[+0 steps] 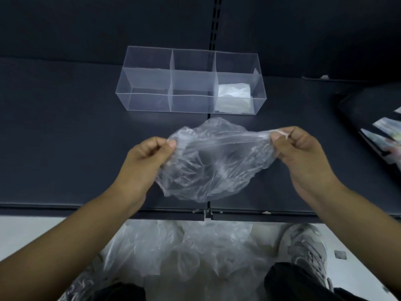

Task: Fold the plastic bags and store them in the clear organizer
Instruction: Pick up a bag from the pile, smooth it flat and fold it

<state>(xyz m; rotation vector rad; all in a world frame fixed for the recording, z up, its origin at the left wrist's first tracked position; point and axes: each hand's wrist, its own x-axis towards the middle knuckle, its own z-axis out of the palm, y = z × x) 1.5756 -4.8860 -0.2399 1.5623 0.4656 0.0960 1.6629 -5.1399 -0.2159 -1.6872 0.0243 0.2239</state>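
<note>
A crumpled clear plastic bag (212, 161) hangs stretched between my two hands above the dark shelf. My left hand (145, 157) pinches its left upper corner, and my right hand (303, 153) pinches its right upper corner. Behind it stands the clear organizer (149, 101) with three compartments. A folded plastic bag (234, 96) lies in the right compartment; the left and middle ones hold nothing that I can see.
A heap of loose plastic bags (184, 246) lies on the white floor below the shelf's front edge (86, 208), between my shoes (303, 246). A dark box (373, 127) with printed items sits at the right of the shelf.
</note>
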